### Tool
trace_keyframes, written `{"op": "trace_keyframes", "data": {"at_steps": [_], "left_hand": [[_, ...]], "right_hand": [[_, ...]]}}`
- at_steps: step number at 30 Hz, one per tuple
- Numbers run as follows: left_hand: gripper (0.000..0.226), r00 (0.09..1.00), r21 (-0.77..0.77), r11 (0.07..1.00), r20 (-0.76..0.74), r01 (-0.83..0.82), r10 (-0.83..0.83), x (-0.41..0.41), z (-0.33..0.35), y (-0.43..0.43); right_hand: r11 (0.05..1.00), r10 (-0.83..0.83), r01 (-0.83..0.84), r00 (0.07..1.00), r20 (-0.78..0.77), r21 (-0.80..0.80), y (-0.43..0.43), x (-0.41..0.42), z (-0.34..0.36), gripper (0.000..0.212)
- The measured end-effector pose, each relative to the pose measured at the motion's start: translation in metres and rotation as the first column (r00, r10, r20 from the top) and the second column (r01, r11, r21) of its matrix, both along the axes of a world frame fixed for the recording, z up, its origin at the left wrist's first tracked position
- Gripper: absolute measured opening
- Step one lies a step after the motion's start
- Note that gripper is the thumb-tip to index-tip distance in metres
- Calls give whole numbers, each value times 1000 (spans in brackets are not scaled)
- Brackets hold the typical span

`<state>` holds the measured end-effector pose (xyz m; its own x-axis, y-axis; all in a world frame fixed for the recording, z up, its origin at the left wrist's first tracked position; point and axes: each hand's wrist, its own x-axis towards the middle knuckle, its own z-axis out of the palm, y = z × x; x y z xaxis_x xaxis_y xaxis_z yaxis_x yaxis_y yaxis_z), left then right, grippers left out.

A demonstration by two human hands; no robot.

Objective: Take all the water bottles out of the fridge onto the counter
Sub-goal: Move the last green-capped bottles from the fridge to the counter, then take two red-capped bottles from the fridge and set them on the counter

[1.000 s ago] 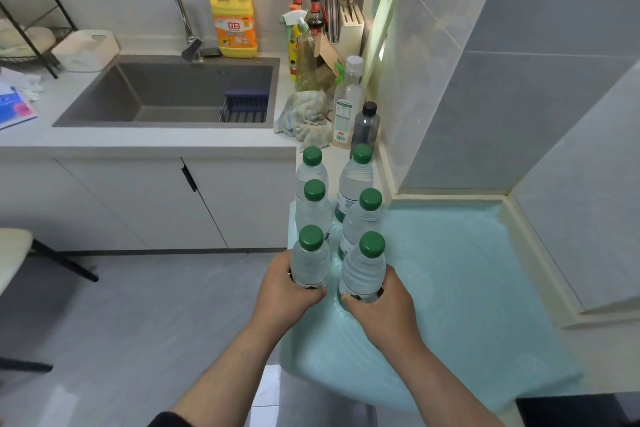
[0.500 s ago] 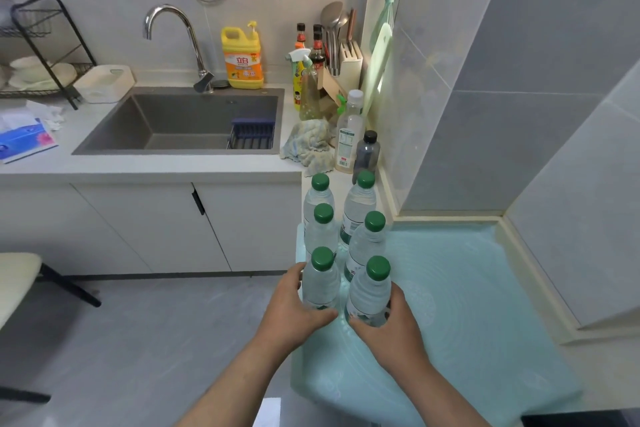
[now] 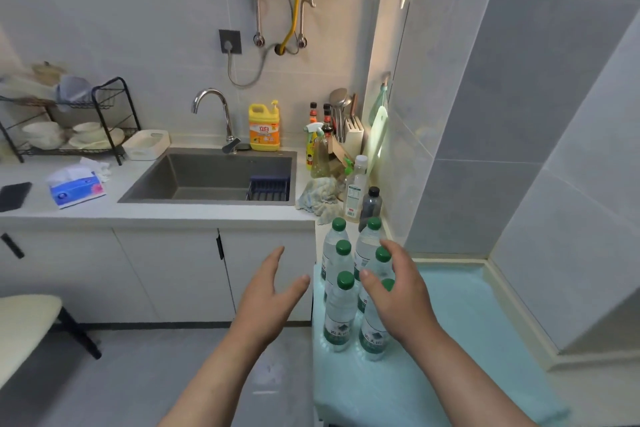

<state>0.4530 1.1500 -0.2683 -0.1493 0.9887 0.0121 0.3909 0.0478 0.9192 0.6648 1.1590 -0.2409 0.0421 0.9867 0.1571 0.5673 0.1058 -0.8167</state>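
Note:
Several clear water bottles (image 3: 341, 312) with green caps stand upright in two rows on a surface covered by a light blue mat (image 3: 460, 333), running back onto the white counter (image 3: 162, 211). My left hand (image 3: 266, 298) hovers open to the left of the rows, over the floor, touching nothing. My right hand (image 3: 398, 284) is open, fingers spread, in front of the near right bottle (image 3: 374, 333) and partly hiding it. No fridge is in view.
A grey sink (image 3: 211, 177) with a faucet sits in the counter. Behind the rows stand a cloth (image 3: 318, 196), a tall white-capped bottle (image 3: 356, 187), a dark bottle (image 3: 371, 204), a yellow detergent jug (image 3: 264, 128). A dish rack (image 3: 65, 125) and tissue pack (image 3: 76, 185) are left. A stool (image 3: 27, 326) stands bottom left.
Both hands have let go of the two nearest bottles and pulled back with fingers spread. The view has tilted upward, showing more of the wall.

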Motion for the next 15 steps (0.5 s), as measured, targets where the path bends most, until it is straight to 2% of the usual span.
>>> {"op": "trace_keyframes", "data": {"at_steps": [7,11,15], "left_hand": [[58,985,61,983,47,-171,169,-33,34,-77],[55,958,96,954,63,-285,280,-46,51,-139],[56,888,108,882,68,-459,455,-56,66,-215]], "right_hand": [[970,240,-241,970,-39,-14,-44,-49,24,57],[902,430,-432,902,-46,-33,-77,-76,31,56],[805,590,-593,804,-73,-29,-117,-104,37,53]]}}
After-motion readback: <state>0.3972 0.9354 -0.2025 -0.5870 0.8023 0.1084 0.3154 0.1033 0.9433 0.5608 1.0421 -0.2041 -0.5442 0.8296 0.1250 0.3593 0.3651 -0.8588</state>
